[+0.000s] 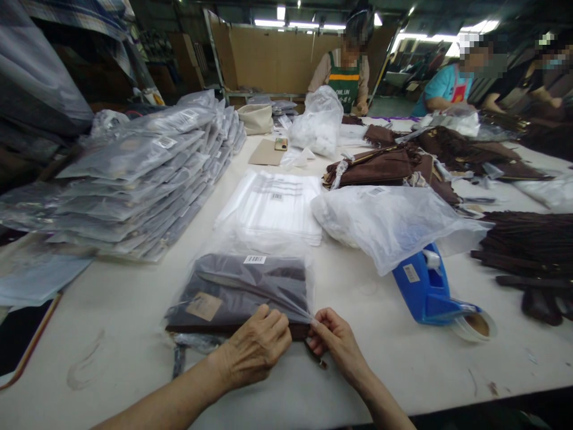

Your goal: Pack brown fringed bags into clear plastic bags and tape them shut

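A dark brown bag lies flat before me, mostly inside a clear plastic bag with a barcode label near its far edge. Under the film a tan tag shows at the left. My right hand pinches the plastic bag's near right corner between thumb and fingers, pulling the film into creases. Closed, my left hand rests at the bag's near edge, on the plastic's opening; what its fingers grip is partly hidden. A dark strap end pokes out beside my right hand.
Stacked bagged goods rise at the left. Beyond the bag lie flat plastic bags. At the right are a blue tape dispenser, a filled plastic bag, brown bags and dark straps. Several people work across the table.
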